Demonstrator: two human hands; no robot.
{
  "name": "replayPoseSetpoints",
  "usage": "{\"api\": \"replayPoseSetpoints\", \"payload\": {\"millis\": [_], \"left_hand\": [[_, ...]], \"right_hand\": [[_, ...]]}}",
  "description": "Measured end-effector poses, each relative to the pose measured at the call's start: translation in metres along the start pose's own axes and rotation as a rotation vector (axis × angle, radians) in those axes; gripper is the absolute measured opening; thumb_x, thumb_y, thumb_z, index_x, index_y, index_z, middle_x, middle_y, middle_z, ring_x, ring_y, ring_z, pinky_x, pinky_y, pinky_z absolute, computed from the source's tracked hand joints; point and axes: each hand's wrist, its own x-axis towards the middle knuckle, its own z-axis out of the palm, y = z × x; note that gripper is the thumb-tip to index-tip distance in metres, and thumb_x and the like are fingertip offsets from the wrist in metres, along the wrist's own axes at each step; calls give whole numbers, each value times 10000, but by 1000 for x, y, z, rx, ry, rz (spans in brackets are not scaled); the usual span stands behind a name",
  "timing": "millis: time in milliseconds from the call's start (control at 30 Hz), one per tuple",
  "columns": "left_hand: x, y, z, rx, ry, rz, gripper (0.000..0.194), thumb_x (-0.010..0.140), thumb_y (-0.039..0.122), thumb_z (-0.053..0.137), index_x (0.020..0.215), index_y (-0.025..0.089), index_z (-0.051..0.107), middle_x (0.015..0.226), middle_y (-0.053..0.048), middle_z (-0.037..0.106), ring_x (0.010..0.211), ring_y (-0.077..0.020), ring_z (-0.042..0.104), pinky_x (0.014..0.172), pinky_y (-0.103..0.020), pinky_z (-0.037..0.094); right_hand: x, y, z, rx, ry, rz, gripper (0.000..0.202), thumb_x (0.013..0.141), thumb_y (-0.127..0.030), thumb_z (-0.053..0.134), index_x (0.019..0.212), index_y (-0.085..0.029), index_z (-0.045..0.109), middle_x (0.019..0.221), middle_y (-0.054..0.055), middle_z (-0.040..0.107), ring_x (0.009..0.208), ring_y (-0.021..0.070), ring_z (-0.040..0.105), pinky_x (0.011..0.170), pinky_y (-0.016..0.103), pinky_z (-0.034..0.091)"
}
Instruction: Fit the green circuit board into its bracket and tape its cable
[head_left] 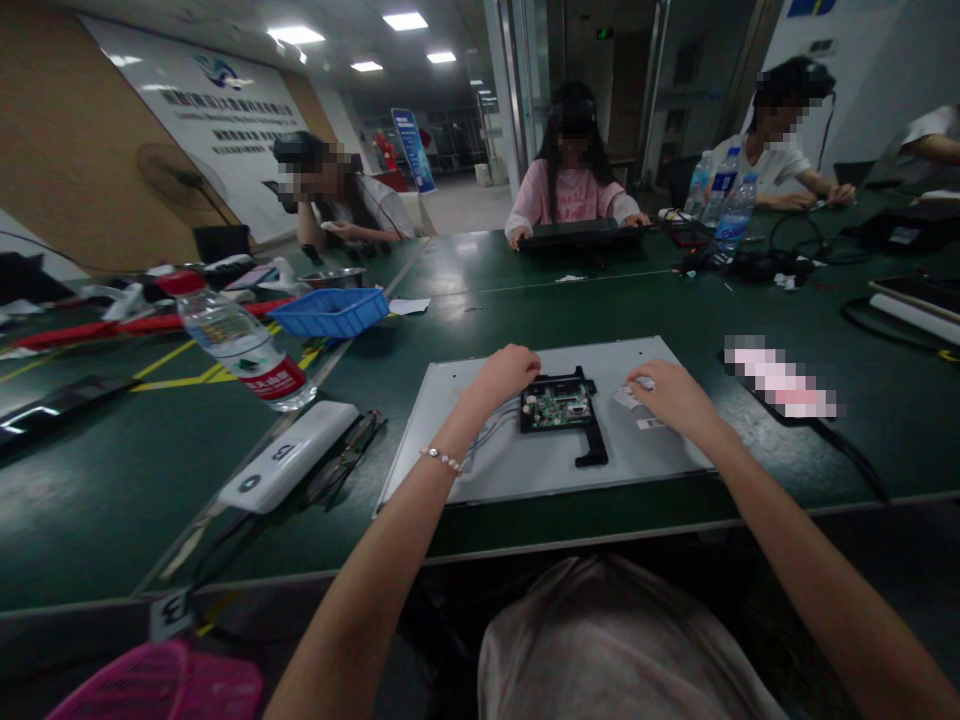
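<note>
A flat grey metal panel lies on the table in front of me. On its middle sits a black plastic bracket around a green circuit board, with pale cables running off its left side. My left hand is curled closed at the bracket's upper left corner; its fingertips are mostly hidden. To the right of the board, my right hand pinches a small crumpled clear plastic bag just above the panel. A white label is stuck on the panel below that hand.
Left of the panel are glasses, a white power bank, a water bottle and a blue tray. A phone with a cable lies at right. Across the table, a person holds a dark panel; others sit nearby.
</note>
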Motion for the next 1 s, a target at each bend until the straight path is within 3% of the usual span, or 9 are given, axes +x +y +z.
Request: {"api": "replayPoseSetpoints", "payload": {"millis": [133, 300, 433, 567, 667, 767, 833, 900, 1000], "left_hand": [[2, 3, -4, 39, 24, -30, 241, 868, 206, 487, 922, 201, 722, 946, -55, 709, 886, -193, 650, 754, -260, 479], [17, 19, -9, 101, 93, -67, 309, 922, 182, 396, 1005, 152, 692, 1065, -121, 668, 1015, -223, 616, 841, -314, 460], [27, 27, -5, 125, 52, -67, 260, 883, 136, 449, 890, 105, 707, 991, -167, 679, 1011, -257, 622, 858, -353, 452], [21, 25, -3, 110, 8, -72, 237, 876, 194, 488, 895, 122, 713, 977, -153, 694, 982, -262, 643, 831, -349, 470], [6, 15, -6, 68, 7, -62, 284, 892, 265, 487, 1077, 162, 676, 1109, -118, 674, 1038, -247, 629, 861, -336, 474], [-17, 2, -9, -133, 22, -11, 483, 911, 396, 477, 1326, 148, 501, 1319, -127, 560, 1191, -239, 546, 1000, -337, 413], [-32, -7, -9, -308, -28, 37, 751, 877, 507, 516, 1469, 123, 259, 1437, -159, 436, 1307, -245, 442, 1072, -342, 351], [-46, -14, -9, -439, -97, 85, 953, 831, 569, 559, 1510, 130, 55, 1518, -174, 295, 1379, -245, 343, 1114, -345, 301], [-58, -20, -7, -526, -162, 114, 1087, 756, 587, 638, 1512, 171, -23, 1572, -153, 138, 1432, -254, 227, 1158, -360, 230]], "right_hand": [[-1, -2, 0, 12, -2, -10, 202, 876, -228, 513, 965, -163, 682, 1035, 88, 679, 1002, 220, 610, 924, 330, 424], [-2, -4, -3, 20, 7, 0, 207, 874, -213, 508, 966, -161, 686, 1034, 90, 685, 1008, 221, 611, 924, 326, 426], [-3, -4, -4, 20, 1, 6, 206, 878, -226, 511, 962, -160, 687, 1046, 94, 683, 1008, 226, 611, 915, 335, 433], [-2, -2, -2, 29, -14, 0, 200, 876, -224, 515, 959, -159, 685, 1040, 93, 682, 1005, 227, 612, 916, 341, 436], [-3, -2, -1, 46, -24, -5, 203, 874, -221, 519, 978, -163, 684, 1052, 92, 678, 1000, 224, 615, 920, 345, 439], [-4, -4, -2, 78, -34, -5, 223, 867, -246, 540, 1020, -169, 682, 1084, 100, 668, 993, 226, 620, 911, 354, 452], [-6, -7, -4, 108, -49, -8, 247, 851, -274, 571, 1049, -173, 679, 1095, 102, 665, 983, 228, 625, 905, 359, 462], [-7, -10, -5, 126, -70, -20, 262, 829, -293, 607, 1054, -182, 681, 1092, 96, 666, 984, 233, 625, 908, 362, 466], [-8, -11, -4, 144, -102, -52, 234, 806, -290, 640, 1014, -199, 697, 1072, 84, 668, 990, 231, 623, 903, 350, 471]]}}
